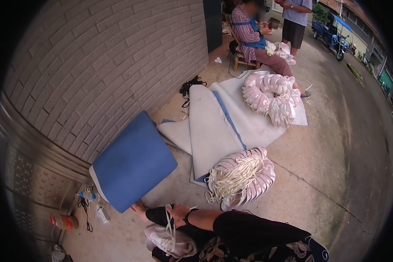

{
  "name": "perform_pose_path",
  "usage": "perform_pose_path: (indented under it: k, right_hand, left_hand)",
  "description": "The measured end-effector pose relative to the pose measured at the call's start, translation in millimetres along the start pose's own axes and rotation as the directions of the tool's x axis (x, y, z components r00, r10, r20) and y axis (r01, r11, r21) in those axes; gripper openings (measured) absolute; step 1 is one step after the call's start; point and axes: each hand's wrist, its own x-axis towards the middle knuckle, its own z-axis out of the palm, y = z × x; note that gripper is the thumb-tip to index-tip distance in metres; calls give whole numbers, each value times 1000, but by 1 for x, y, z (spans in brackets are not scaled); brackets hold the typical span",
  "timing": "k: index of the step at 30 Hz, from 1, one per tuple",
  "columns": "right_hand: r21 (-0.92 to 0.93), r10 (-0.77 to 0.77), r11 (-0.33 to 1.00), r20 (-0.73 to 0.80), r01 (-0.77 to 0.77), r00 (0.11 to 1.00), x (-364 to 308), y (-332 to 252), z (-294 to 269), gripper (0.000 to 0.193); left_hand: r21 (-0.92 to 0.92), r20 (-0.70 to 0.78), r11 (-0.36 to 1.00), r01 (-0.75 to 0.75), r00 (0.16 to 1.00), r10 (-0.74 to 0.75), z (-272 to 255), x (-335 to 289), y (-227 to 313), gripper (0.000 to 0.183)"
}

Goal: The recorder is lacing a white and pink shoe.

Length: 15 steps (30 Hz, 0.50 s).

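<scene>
A white and pale pink sneaker (170, 242) lies tilted over my lap at the lower edge. White shoelace (172, 227) runs loosely from its upper to my right hand (178, 215), which is raised just above the shoe. The fingers of that hand are closed around the lace, and a dark band circles the wrist. My left hand does not show. Beyond my knees, a bundle of pale pink and white shoe pieces (263, 177) sits on the ground with a heap of cream laces (239, 175) on top.
A folded blue mat (135, 161) stands near the brick wall. Grey mats (212, 126) lie beyond it, bearing a ring of pink shoe pieces (266, 87). Bottles (67, 222) stand by the metal door. One person sits on a chair (241, 61); another stands near a blue three-wheeler (332, 35).
</scene>
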Motion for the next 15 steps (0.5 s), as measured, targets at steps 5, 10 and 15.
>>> perform_pose_path:
  k: [5,10,15]
  right_hand:
    - [-10,-9,1000,-2,9,1000,2,-3,0,80]
    - [-5,-15,1000,-23,15,1000,2,0,1,80]
    - [-12,-26,1000,-27,26,999,1,-1,1,79]
  left_hand:
    - [14,-25,1000,13,1000,-13,4,4,-7,117]
    - [-7,-23,1000,-13,1000,12,5,5,-7,117]
    - [-11,-26,1000,-25,999,24,4,0,-8,115]
